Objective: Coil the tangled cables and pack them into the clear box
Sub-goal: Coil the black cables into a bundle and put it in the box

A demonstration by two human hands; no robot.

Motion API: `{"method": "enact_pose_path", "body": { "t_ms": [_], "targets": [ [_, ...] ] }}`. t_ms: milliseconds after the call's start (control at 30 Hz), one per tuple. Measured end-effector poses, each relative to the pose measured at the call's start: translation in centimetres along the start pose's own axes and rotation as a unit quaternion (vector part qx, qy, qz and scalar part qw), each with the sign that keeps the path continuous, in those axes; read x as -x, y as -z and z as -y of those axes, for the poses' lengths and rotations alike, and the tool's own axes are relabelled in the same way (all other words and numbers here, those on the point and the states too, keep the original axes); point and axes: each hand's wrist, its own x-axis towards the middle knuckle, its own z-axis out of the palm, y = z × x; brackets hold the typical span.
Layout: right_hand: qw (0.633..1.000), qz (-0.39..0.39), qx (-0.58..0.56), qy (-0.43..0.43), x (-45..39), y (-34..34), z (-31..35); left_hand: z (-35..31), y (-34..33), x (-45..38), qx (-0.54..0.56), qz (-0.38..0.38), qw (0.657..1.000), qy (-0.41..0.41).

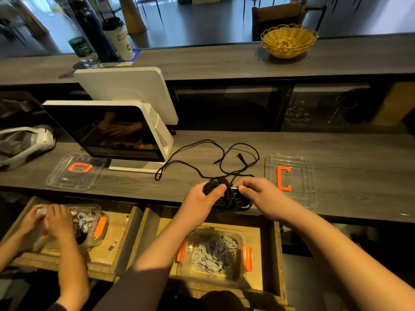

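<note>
I see my left hand (pixel 203 196) wrapped around a thick, glossy bundle of black cable (pixel 226 195) at the near edge of the counter (pixel 336 149), while my right hand (pixel 260 194) pinches the cable's silver plug (pixel 234 188) against the bundle. From the bundle, thin loose loops of the same cable trail away across the counter toward the white screen (pixel 107 131), still uncoiled. Just below the bundle, in the open drawer (pixel 269 254), the clear box (pixel 212 254) with orange latches holds a pile of pale grey coiled cables (pixel 213 252), and its clear lid (pixel 289 178) lies on the counter just right of the bundle.
</note>
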Motion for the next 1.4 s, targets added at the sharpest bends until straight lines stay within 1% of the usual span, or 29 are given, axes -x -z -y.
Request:
{"method": "enact_pose_path", "body": {
  "t_ms": [67,133,200,267,367,433,500,633,667,700,767,833,867,933,1000,1100,1167,1267,1333,1400],
  "targets": [
    [1.0,0.012,-0.01,-0.004,-0.1,0.6,-0.1,-0.1,0.3,0.1,0.043,0.035,0.998,0.004],
    [1.0,0.023,-0.007,0.0,-0.2,0.8,-0.2,-0.4,0.3,0.3,0.063,0.042,0.997,0.01],
    [1.0,0.029,0.005,0.004,-0.2,0.9,-0.2,-0.7,0.0,0.4,0.051,0.012,0.999,0.014],
    [1.0,0.024,0.005,0.01,-0.2,1.0,-0.1,-0.8,-0.6,0.4,0.043,-0.04,0.998,0.013],
    [1.0,-0.004,0.012,0.019,-0.2,0.3,0.7,-1.3,-1.3,0.5,0.065,-0.114,0.991,-0.001],
    [0.999,-0.021,0.041,0.019,-0.1,-0.3,1.1,-1.5,-1.4,0.4,0.08,-0.134,0.988,-0.001],
    [0.998,-0.021,0.055,0.017,0.0,-0.1,1.2,-1.7,-1.3,0.2,0.061,-0.117,0.991,0.007],
    [0.996,0.045,0.073,0.024,-0.2,0.6,1.2,-1.5,-1.1,0.4,0.044,-0.05,0.997,0.028],
    [0.996,0.046,0.073,0.022,-0.2,0.4,1.1,-1.3,-1.0,0.4,0.047,-0.04,0.998,0.032],
    [0.998,0.033,0.058,0.021,-0.3,0.2,0.9,-1.3,-0.8,0.4,0.049,-0.031,0.998,0.034],
    [1.0,-0.006,-0.012,0.016,-0.3,-0.1,0.4,-1.5,-0.5,0.1,0.046,-0.015,0.998,0.032],
    [0.996,-0.032,-0.083,0.013,-0.2,0.0,-0.3,-1.7,-0.5,-0.2,0.032,-0.005,0.999,0.031],
    [0.994,-0.043,-0.098,0.018,-0.2,0.0,-0.6,-1.8,-0.6,-0.3,0.027,-0.006,0.999,0.034],
    [0.993,-0.083,-0.081,0.025,-0.3,-0.2,-0.8,-1.8,-1.0,-0.3,0.033,-0.021,0.998,0.049],
    [0.989,-0.139,-0.049,0.015,-0.6,-0.5,-0.9,-1.7,-1.3,-0.1,0.074,-0.044,0.994,0.074],
    [0.984,-0.172,-0.047,0.002,-0.4,-0.8,-0.9,-1.5,-1.7,0.0,0.142,-0.061,0.983,0.097],
    [0.98,-0.182,-0.075,0.014,-0.1,-0.9,-0.9,-1.6,-2.0,-0.2,0.135,-0.08,0.983,0.098],
    [0.979,-0.162,-0.119,0.016,0.2,-1.5,-0.8,-1.7,-1.9,-0.6,0.106,-0.119,0.983,0.087],
    [0.978,-0.162,-0.13,0.006,0.0,-2.0,-1.0,-1.5,-1.8,-0.8,0.072,-0.116,0.988,0.073],
    [0.972,-0.156,-0.173,-0.008,-0.2,-2.2,-1.0,-1.3,-1.8,-0.8,0.067,-0.106,0.991,0.054]
  ]
}}
